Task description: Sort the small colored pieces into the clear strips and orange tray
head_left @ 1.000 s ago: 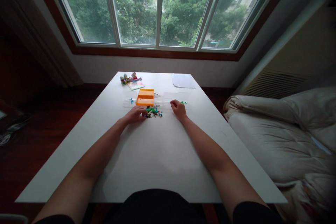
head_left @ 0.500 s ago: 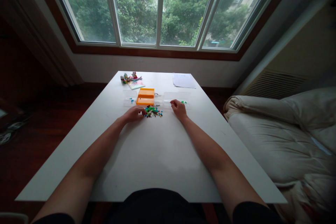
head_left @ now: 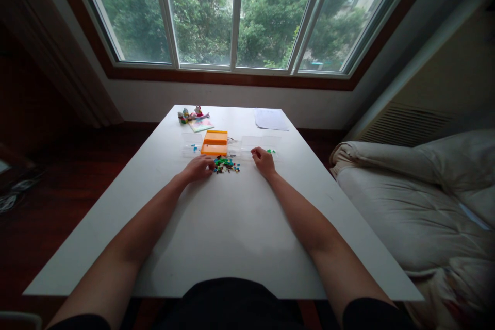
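One white table (head_left: 232, 227) bears two clear boxes, a left box (head_left: 189, 138) and a right box (head_left: 252, 142), with one open orange case (head_left: 214, 143) between them. There are two hands: the left hand (head_left: 199, 167), fingers curled, is at the left edge of one brick pile (head_left: 226, 164) just in front of the case; the right hand (head_left: 264, 160), fingertips drawn together, is beside the right box. Whether either grips a piece, I cannot tell. Smallest are blue pieces (head_left: 194, 149) at the left box and green pieces (head_left: 271, 151) at the right, too tiny to count.
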`<state>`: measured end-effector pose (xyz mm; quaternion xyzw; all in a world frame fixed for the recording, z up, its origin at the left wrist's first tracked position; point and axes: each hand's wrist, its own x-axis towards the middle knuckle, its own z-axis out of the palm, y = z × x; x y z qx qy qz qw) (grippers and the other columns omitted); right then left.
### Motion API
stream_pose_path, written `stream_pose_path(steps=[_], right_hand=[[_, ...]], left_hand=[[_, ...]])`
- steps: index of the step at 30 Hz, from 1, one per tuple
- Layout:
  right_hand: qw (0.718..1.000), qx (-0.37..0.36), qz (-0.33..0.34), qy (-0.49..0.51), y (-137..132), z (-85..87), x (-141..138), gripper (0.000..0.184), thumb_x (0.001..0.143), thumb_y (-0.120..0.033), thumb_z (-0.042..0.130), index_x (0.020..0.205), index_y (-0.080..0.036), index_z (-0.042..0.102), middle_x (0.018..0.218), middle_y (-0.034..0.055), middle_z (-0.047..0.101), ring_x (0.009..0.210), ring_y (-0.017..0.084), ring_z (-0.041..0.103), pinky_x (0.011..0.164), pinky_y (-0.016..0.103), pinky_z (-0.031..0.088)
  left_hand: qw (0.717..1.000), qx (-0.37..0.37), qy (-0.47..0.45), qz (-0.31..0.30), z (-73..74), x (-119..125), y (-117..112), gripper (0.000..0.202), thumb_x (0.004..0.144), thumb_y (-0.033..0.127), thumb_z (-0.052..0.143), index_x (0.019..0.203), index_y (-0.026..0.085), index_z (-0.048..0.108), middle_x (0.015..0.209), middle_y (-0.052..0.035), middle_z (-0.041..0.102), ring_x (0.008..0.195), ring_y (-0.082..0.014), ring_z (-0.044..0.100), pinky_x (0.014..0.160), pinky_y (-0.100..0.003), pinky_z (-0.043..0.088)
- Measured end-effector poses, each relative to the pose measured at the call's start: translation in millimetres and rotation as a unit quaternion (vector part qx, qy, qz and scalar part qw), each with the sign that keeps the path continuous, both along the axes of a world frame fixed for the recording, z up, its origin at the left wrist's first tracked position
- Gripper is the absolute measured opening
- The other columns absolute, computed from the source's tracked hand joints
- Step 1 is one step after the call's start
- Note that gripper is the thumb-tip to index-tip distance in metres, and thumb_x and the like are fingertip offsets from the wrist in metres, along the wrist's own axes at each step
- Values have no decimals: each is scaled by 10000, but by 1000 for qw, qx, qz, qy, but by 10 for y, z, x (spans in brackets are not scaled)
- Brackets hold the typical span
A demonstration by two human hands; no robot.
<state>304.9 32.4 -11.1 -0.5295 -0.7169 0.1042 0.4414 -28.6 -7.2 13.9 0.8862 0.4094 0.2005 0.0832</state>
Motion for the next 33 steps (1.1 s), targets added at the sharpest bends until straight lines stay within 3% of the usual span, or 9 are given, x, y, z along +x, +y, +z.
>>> stream_pose_path(steps=[12, 15, 18, 21, 25, 27, 29, 33], right_hand=[[1000, 2, -1, -2, 32, -52, 8, 260, 874, -308, 489, 959, -216, 717, 744, 19, 665, 672, 182, 568, 695, 293, 450], [1000, 12, 8, 1, 33, -63, 3, 252, 874, -297, 492, 955, -213, 716, 739, 17, 660, 663, 178, 566, 689, 290, 441], [1000, 10, 8, -4, 23, -55, -10, 247, 873, -293, 497, 950, -208, 716, 744, 20, 660, 678, 181, 574, 690, 287, 438], [1000, 4, 6, -8, 14, -44, -24, 246, 873, -288, 500, 948, -202, 718, 758, 24, 665, 700, 184, 583, 691, 281, 437], [1000, 9, 9, -9, 24, -55, -39, 243, 873, -279, 504, 947, -194, 720, 749, 22, 660, 688, 175, 574, 679, 272, 425], [1000, 14, 12, -9, 32, -66, -46, 239, 871, -272, 507, 942, -193, 721, 747, 22, 658, 681, 172, 570, 676, 271, 421], [1000, 15, 14, -10, 36, -71, -52, 235, 869, -266, 509, 941, -194, 721, 746, 21, 657, 681, 172, 571, 677, 273, 421], [1000, 9, 13, -12, 35, -70, -63, 235, 870, -262, 508, 945, -195, 721, 745, 20, 657, 682, 173, 571, 677, 275, 424]], left_hand=[[997, -21, -72, 34, -106, -11, 40, 125, 736, 155, 623, 823, 207, 697, 878, -38, 684, 822, -190, 578, 760, -302, 442], [986, -40, -147, 73, -147, -81, 119, 108, 753, 202, 610, 826, 194, 690, 842, -25, 687, 762, -166, 561, 730, -292, 443], [957, -56, -244, 146, -179, -182, 227, 132, 760, 266, 613, 833, 188, 691, 802, -14, 673, 737, -154, 550, 695, -278, 438], [897, -81, -382, 209, -180, -279, 336, 184, 739, 322, 651, 854, 184, 689, 816, -13, 669, 734, -142, 551, 664, -255, 434], [733, -166, -598, 277, -153, -392, 468, 271, 669, 334, 713, 897, 195, 665, 825, -1, 656, 654, -98, 543, 570, -204, 403], [673, -205, -646, 297, -147, -453, 517, 290, 650, 311, 731, 908, 203, 657, 848, 2, 661, 629, -81, 542, 545, -186, 402], [638, -219, -668, 316, -152, -517, 552, 283, 650, 285, 741, 906, 204, 654, 865, 1, 668, 620, -73, 547, 529, -176, 410], [597, -217, -697, 332, -184, -623, 602, 257, 668, 203, 749, 905, 195, 650, 856, 0, 675, 595, -62, 555, 531, -171, 451]])
